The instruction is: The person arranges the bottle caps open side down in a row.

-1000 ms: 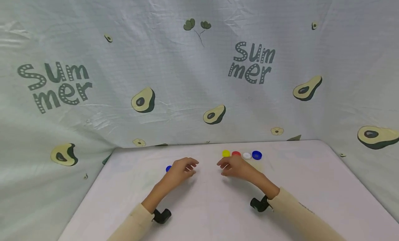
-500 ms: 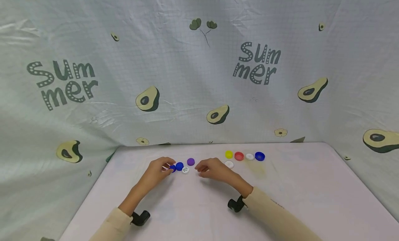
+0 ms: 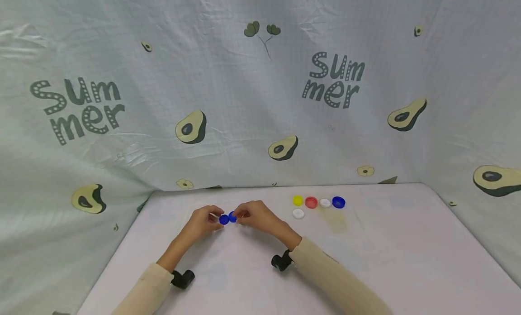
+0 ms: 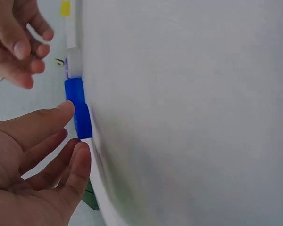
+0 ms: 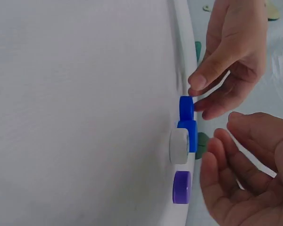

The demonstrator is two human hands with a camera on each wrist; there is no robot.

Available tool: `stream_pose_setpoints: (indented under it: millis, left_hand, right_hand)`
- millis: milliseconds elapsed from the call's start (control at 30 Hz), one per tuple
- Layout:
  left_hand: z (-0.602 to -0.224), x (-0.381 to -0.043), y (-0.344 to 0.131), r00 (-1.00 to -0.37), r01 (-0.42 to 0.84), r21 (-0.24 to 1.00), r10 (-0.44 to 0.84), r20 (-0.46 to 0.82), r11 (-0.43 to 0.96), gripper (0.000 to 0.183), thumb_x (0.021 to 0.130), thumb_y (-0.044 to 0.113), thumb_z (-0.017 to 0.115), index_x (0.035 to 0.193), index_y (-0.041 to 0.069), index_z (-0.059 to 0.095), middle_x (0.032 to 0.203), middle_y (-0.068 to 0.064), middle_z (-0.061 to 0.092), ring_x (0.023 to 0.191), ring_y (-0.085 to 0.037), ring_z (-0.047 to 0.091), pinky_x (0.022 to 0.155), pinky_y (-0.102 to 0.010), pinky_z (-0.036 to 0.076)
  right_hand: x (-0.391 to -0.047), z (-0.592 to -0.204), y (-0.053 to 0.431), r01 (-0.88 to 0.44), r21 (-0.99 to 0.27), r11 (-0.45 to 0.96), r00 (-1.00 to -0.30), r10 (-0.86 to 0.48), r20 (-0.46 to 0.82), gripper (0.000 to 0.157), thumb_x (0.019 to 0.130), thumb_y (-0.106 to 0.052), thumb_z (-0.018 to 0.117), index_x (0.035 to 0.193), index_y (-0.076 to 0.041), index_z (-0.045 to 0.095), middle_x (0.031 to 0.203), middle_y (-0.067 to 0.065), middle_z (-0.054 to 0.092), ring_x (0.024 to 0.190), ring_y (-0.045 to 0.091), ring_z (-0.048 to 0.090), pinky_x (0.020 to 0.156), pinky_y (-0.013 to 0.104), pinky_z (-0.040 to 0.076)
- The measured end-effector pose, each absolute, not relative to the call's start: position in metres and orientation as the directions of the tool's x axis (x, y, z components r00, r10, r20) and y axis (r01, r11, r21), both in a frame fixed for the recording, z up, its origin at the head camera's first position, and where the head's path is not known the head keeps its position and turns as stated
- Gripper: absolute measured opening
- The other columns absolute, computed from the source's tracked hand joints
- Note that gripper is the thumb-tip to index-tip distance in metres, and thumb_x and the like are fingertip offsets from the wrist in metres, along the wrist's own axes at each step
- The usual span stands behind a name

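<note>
Two blue bottle caps lie side by side on the table: a left one [image 3: 224, 219] and a right one [image 3: 232, 216]. My left hand [image 3: 202, 222] is at the left cap, thumb and fingers spread on either side; the left wrist view shows them apart, the thumb tip close to the blue plastic. Over the right blue cap hovers my right hand [image 3: 260, 216], partly covering it. Its fingers are loosely bent around nothing in the right wrist view. A white cap [image 5: 179, 146] and a purple ribbed cap [image 5: 182, 187] stand near it, hidden by this hand in the head view.
Farther right on the pale table [image 3: 382, 247] is a row of caps: yellow [image 3: 298, 200], red [image 3: 311, 202], white [image 3: 325, 203] and a larger blue one [image 3: 338, 202]. Another white cap [image 3: 298, 213] lies in front. A printed curtain [image 3: 228, 97] hangs behind.
Both hands have moved left from the table's middle. The left hand's fingers have spread away from the left blue cap, and the right hand has come over the right one.
</note>
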State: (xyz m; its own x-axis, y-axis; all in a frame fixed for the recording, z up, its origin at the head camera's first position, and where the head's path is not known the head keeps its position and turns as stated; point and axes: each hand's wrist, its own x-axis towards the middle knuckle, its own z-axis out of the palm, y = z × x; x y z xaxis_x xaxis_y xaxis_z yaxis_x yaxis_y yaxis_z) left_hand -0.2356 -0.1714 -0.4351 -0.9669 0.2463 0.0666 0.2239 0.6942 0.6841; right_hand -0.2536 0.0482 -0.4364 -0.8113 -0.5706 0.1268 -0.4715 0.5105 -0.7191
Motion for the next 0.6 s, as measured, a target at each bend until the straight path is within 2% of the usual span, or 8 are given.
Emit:
stream_pose_setpoints:
  millis: [133, 367, 467, 600]
  left_hand:
    - [-0.438, -0.241, -0.174, -0.970, 0.202, 0.702, 0.241, 0.044, 0.683, 0.036, 0.077, -0.008, 0.082, 0.111, -0.008, 0.069, 0.102, -0.016, 0.071, 0.089, -0.027, 0.069, 0.075, -0.035, 0.059]
    - [-0.445, -0.249, -0.180, -0.980, 0.150, 0.725, 0.196, 0.020, 0.673, 0.031, 0.079, -0.006, 0.082, 0.107, -0.005, 0.070, 0.097, -0.012, 0.072, 0.085, -0.020, 0.068, 0.073, -0.030, 0.059]
    - [-0.447, -0.251, -0.182, -0.980, 0.153, 0.734, 0.197, 0.026, 0.661, 0.028, 0.079, -0.005, 0.082, 0.105, -0.006, 0.071, 0.095, -0.012, 0.073, 0.083, -0.020, 0.068, 0.071, -0.029, 0.058]
    - [-0.448, -0.251, -0.184, -0.980, 0.155, 0.746, 0.199, 0.031, 0.648, 0.024, 0.080, -0.006, 0.081, 0.102, -0.007, 0.072, 0.091, -0.012, 0.074, 0.081, -0.019, 0.070, 0.068, -0.026, 0.058]
  right_hand:
    - [-0.268, -0.435, 0.038, -0.550, -0.641, 0.535, -0.776, -0.612, 0.155, 0.023, 0.090, -0.009, 0.078, 0.113, -0.007, 0.076, 0.097, 0.000, 0.073, 0.084, 0.008, 0.062, 0.071, 0.016, 0.052]
    - [-0.290, -0.432, 0.026, -0.628, -0.483, 0.610, -0.733, -0.673, 0.103, 0.027, 0.091, -0.019, 0.079, 0.117, -0.014, 0.076, 0.112, -0.004, 0.072, 0.105, 0.011, 0.064, 0.091, 0.021, 0.051]
    - [-0.298, -0.435, 0.022, -0.656, -0.439, 0.614, -0.704, -0.708, 0.062, 0.028, 0.091, -0.022, 0.080, 0.117, -0.014, 0.076, 0.113, -0.004, 0.072, 0.107, 0.009, 0.064, 0.094, 0.021, 0.050]
    - [-0.306, -0.442, 0.017, -0.676, -0.436, 0.594, -0.667, -0.745, 0.018, 0.030, 0.089, -0.023, 0.081, 0.117, -0.012, 0.076, 0.111, -0.003, 0.072, 0.104, 0.007, 0.064, 0.092, 0.018, 0.050]
